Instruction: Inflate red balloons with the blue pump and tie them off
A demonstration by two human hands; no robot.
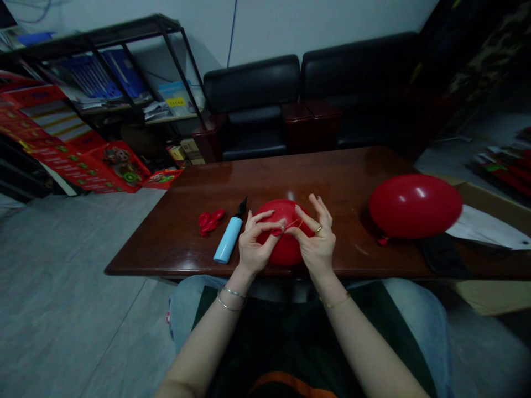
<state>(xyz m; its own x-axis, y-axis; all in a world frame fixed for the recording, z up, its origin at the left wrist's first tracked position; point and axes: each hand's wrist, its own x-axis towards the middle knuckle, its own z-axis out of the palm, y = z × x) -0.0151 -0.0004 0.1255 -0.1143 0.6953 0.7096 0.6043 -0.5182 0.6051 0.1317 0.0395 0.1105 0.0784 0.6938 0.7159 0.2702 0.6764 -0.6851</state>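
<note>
An inflated red balloon (pixel 286 255) rests on the table in front of me, partly covered by my hands. My left hand (pixel 258 243) is closed, its thumb and fingers pinching the balloon's neck. From there a thin yellowish rubber band (pixel 294 223) stretches across to my right hand (pixel 317 240). That hand is closed on the band with thumb and index finger, while its other fingers point upward. Left of my hands lies a light-blue balloon pump (pixel 229 239) with a black nozzle. Several deflated red balloons (pixel 210 221) are heaped beside the pump.
Another inflated red balloon (pixel 415 205) sits on the right part of the brown wooden table (pixel 186 254). White paper (pixel 489 228) and an open cardboard box (pixel 493 202) are next to it. Beyond stand black sofas (pixel 253 88), a metal shelf (pixel 166 41) and red boxes (pixel 116 166).
</note>
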